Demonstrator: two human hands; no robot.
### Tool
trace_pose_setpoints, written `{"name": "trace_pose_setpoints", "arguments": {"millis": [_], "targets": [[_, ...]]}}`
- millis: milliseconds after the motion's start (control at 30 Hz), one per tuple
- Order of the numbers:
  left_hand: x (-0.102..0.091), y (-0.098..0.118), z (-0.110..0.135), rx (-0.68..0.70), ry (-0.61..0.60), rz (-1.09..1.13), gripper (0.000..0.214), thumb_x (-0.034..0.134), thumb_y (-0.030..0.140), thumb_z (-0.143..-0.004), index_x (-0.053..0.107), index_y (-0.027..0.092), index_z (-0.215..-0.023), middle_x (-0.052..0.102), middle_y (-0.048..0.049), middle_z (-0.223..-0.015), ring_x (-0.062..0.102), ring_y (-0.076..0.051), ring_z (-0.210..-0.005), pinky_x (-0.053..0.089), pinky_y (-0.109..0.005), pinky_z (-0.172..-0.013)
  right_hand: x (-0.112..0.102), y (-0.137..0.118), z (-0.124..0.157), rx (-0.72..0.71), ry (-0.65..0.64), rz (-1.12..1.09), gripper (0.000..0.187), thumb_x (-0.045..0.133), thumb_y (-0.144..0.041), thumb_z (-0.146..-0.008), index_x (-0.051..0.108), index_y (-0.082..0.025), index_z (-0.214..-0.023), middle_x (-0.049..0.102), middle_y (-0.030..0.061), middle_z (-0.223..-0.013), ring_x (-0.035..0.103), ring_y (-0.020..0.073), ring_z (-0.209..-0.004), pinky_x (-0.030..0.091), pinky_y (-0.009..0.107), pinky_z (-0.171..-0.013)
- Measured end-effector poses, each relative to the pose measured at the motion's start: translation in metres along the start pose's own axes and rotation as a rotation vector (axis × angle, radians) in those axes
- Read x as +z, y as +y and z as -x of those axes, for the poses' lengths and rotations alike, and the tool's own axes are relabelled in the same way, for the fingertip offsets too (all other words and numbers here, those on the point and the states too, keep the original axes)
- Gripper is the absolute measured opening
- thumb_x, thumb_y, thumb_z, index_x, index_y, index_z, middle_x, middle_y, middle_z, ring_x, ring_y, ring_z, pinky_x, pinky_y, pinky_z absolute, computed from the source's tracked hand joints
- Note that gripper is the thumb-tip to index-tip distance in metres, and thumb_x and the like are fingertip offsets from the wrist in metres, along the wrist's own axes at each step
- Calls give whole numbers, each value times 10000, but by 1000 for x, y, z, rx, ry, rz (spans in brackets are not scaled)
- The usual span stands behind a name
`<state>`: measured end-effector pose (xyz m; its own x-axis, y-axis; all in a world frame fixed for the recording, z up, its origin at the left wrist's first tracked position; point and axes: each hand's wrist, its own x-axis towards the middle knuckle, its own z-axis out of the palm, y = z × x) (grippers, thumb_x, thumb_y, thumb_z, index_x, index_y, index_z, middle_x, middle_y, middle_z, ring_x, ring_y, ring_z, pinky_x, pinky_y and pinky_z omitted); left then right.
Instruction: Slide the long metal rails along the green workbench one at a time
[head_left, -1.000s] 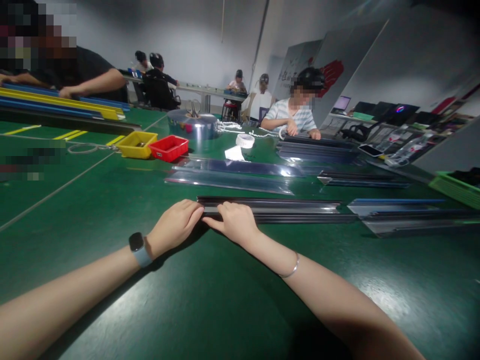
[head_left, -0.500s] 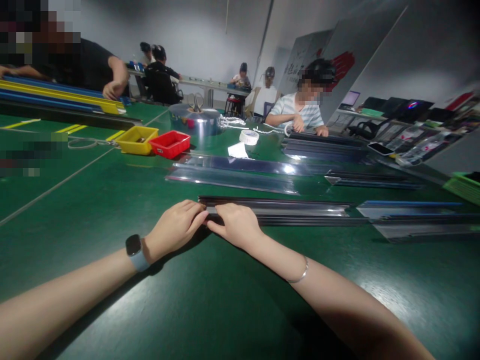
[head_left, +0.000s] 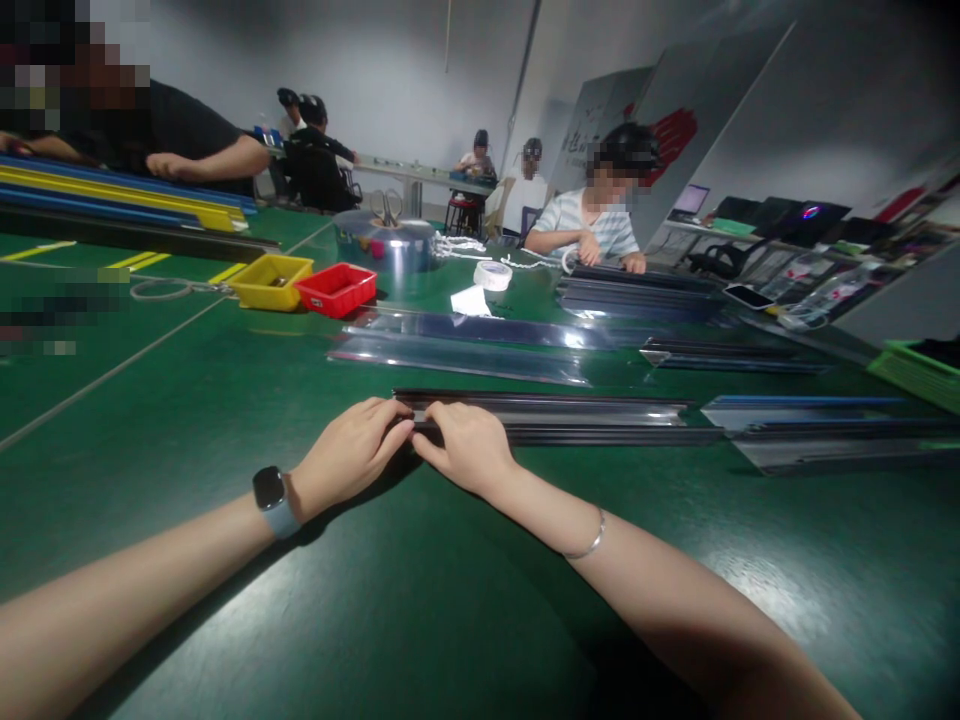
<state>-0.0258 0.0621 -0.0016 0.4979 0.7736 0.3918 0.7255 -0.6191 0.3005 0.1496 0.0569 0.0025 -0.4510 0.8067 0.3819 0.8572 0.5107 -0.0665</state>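
Observation:
A long dark channel strip [head_left: 585, 436] with a shiny groove lies across the green table in front of me. My left hand [head_left: 358, 445] has its fingers and thumb closed round the strip's left end. Right beside it, my right hand [head_left: 469, 448] grips the same strip, thumb on the near side and fingers over the top. The fingertips of both hands almost meet, and they partly hide that end. Beyond the strip lie clear plastic strips [head_left: 457, 358]. More channel strips, one with a blue edge [head_left: 810, 402], lie to the right.
A yellow bin [head_left: 268, 284] and a red bin [head_left: 336, 291] stand at the back left. Behind them is a large shiny roll [head_left: 384, 246] with scissors [head_left: 387, 207] on top. A tape roll [head_left: 493, 275] lies nearby. Co-workers sit across the table, by dark strips [head_left: 637, 292] and yellow-blue strips [head_left: 120, 190].
Both my hands keep their hold on the strip's left end with hardly any movement. The view has shifted slightly. The left co-worker's arm has moved left across the yellow-blue strips.

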Motion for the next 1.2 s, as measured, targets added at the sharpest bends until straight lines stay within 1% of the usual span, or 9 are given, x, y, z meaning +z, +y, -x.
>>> {"name": "trace_pose_setpoints", "arguments": {"millis": [67, 267, 367, 467, 533, 667, 900, 1067, 1200], "targets": [[0, 0, 0, -4, 7, 1, 298, 282, 346, -871, 496, 189, -1004, 556, -51, -961, 500, -171, -906, 400, -334, -814, -1, 0, 1, 2, 15, -5, 338, 337, -459, -837, 516, -176, -882, 603, 44, -779, 542, 151, -757, 344, 255, -692], [2, -2, 0, 52, -10, -33, 314, 300, 369, -862, 491, 177, -1022, 561, -67, -951, 497, -185, -921, 401, -341, -808, -2, 2, 0, -11, -18, 17, 329, 364, -462, -819, 521, -174, -847, 608, 48, -761, 541, 156, -739, 342, 248, -638], [0, -1, 0, 20, 3, -4, 302, 301, 358, -863, 492, 181, -1016, 556, -61, -950, 502, -174, -901, 404, -326, -799, -1, 1, 1, -21, 12, -3, 314, 360, -445, -824, 526, -182, -866, 611, 40, -773, 543, 151, -749, 338, 246, -660], [-1, 1, 0, 2, 16, 7, 284, 309, 345, -862, 494, 183, -1004, 548, -58, -957, 496, -171, -898, 399, -320, -803, 0, 1, 2, 10, 59, -36, 301, 351, -426, -833, 517, -196, -933, 613, 19, -769, 546, 140, -747, 334, 240, -680], [0, 1, 0, 18, -2, -9, 283, 313, 343, -862, 494, 180, -1005, 547, -61, -951, 491, -175, -899, 394, -325, -806, 1, 1, 2, 7, 57, -37, 297, 362, -423, -829, 521, -199, -943, 615, 17, -768, 544, 138, -741, 332, 239, -671], [2, -1, 0, 42, -54, -43, 291, 303, 340, -867, 497, 176, -1007, 549, -62, -919, 491, -175, -882, 395, -325, -791, 2, 2, 1, -42, 27, -15, 291, 372, -417, -824, 549, -194, -883, 617, 25, -770, 537, 147, -748, 330, 245, -653], [0, -1, 0, 2, 13, 13, 273, 299, 332, -865, 512, 182, -947, 555, -49, -858, 510, -158, -809, 406, -294, -743, 0, 1, 2, -15, 68, -46, 291, 368, -406, -830, 530, -193, -945, 609, 21, -785, 533, 136, -746, 325, 239, -676], [1, 0, 0, 29, 18, 14, 280, 306, 343, -859, 529, 184, -917, 554, -43, -815, 516, -144, -760, 411, -269, -701, 1, 2, 2, -39, 29, -17, 301, 362, -419, -828, 554, -190, -869, 605, 28, -759, 522, 142, -732, 317, 245, -647], [0, 0, 0, 21, 32, 25, 284, 293, 342, -863, 523, 186, -921, 554, -41, -816, 518, -144, -762, 410, -268, -703, 1, 1, 2, -27, 62, -48, 295, 363, -405, -833, 539, -193, -937, 608, 23, -781, 527, 134, -744, 320, 236, -666]]}}
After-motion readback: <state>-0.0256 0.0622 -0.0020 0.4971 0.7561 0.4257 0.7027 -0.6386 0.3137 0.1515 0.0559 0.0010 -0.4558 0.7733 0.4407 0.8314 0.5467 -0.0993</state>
